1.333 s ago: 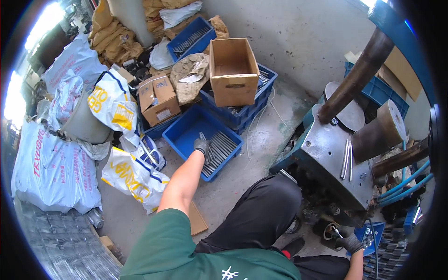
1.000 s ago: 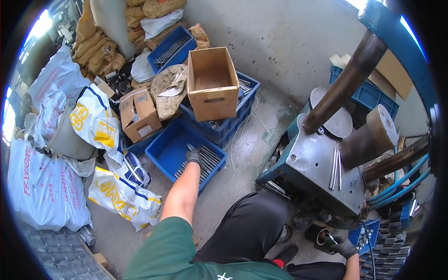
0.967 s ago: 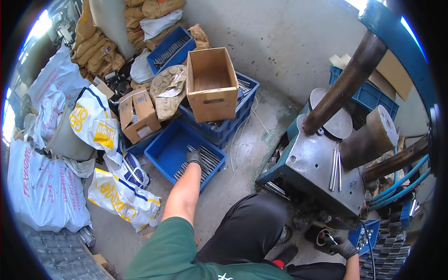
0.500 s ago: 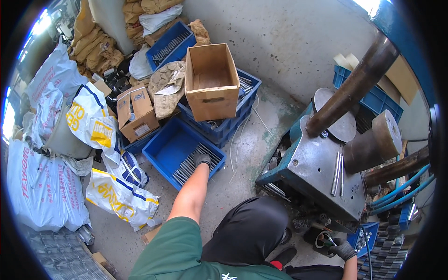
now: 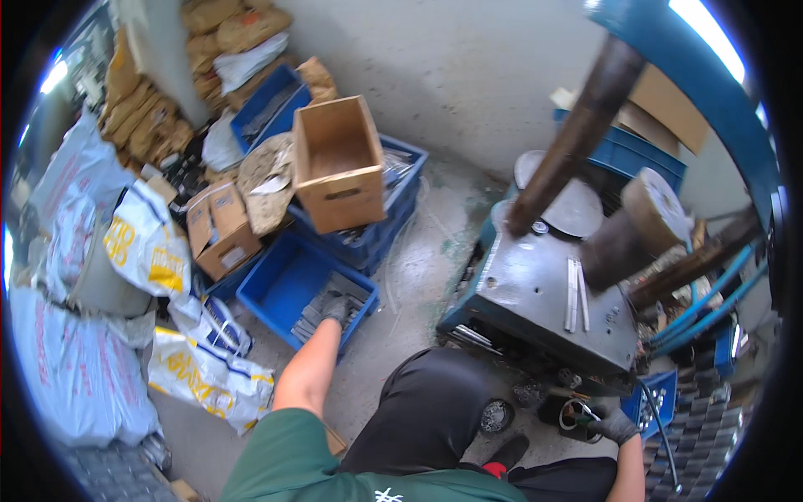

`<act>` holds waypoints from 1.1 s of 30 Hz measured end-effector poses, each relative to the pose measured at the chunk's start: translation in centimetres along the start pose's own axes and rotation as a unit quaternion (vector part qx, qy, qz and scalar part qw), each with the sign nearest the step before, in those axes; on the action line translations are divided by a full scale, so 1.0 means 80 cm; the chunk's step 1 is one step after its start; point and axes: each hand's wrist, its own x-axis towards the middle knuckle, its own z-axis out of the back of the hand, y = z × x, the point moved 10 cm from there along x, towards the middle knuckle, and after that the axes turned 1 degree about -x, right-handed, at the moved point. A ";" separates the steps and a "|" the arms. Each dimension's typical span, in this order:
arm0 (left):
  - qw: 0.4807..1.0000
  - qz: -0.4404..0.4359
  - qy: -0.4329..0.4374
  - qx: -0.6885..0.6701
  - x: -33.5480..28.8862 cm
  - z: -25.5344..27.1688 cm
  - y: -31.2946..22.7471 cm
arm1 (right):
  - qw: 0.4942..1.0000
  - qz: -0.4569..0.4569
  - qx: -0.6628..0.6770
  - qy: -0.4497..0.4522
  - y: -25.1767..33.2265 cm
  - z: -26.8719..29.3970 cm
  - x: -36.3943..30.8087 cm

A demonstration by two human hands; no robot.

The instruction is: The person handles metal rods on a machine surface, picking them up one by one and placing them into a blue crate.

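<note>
My left hand (image 5: pixel 336 309), in a dark glove, reaches down into a blue plastic crate (image 5: pixel 276 293) on the floor and rests on a pile of thin grey metal rods (image 5: pixel 322 305); whether the fingers grip any rods I cannot tell. My right hand (image 5: pixel 615 424), also gloved, hangs low at the right beside the base of a grey-blue machine (image 5: pixel 544 293), next to a small blue box (image 5: pixel 657 402). Its fingers look curled, and nothing clear shows in them. A few metal rods (image 5: pixel 573 293) lie on the machine's flat top.
An open cardboard box (image 5: pixel 335 163) stands on stacked blue crates (image 5: pixel 393 209). A smaller cardboard box (image 5: pixel 219 230) and white and yellow sacks (image 5: pixel 142 251) crowd the left. Brown sacks (image 5: pixel 150 109) pile at the back. A thick rusty bar (image 5: pixel 577 142) leans over the machine.
My left hand stays in the blue crate on the rods. My head has turned and come closer, so the crate and boxes sit more to the centre. The right hand has not moved.
</note>
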 end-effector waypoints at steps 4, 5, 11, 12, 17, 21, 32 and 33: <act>0.977 0.089 0.124 -0.146 -0.115 -0.182 -0.061 | 0.991 -0.125 -0.032 -0.043 0.005 0.026 -0.107; 0.976 0.082 0.123 -0.162 -0.131 -0.173 -0.092 | 0.989 -0.123 -0.061 -0.057 0.054 0.036 -0.116; 0.951 -0.117 0.159 -0.239 -0.257 -0.129 -0.375 | 0.946 0.037 -0.126 -0.295 0.161 0.103 -0.151; 0.940 -0.170 0.178 -0.238 -0.288 -0.132 -0.436 | 0.937 0.076 -0.110 -0.322 0.175 0.114 -0.156; 0.881 -0.191 0.375 -0.217 -0.450 -0.230 -0.663 | 0.864 0.155 -0.128 -0.462 0.215 0.167 -0.159; 0.841 -0.108 0.498 -0.182 -0.528 -0.359 -0.691 | 0.862 0.098 -0.074 -0.492 0.158 0.175 -0.120; 0.810 -0.424 0.331 0.234 -0.569 -0.449 -0.646 | 0.867 0.108 -0.204 -0.441 0.193 0.171 -0.057; 0.801 -0.435 0.323 0.256 -0.571 -0.449 -0.648 | 0.860 0.114 -0.217 -0.448 0.197 0.171 -0.053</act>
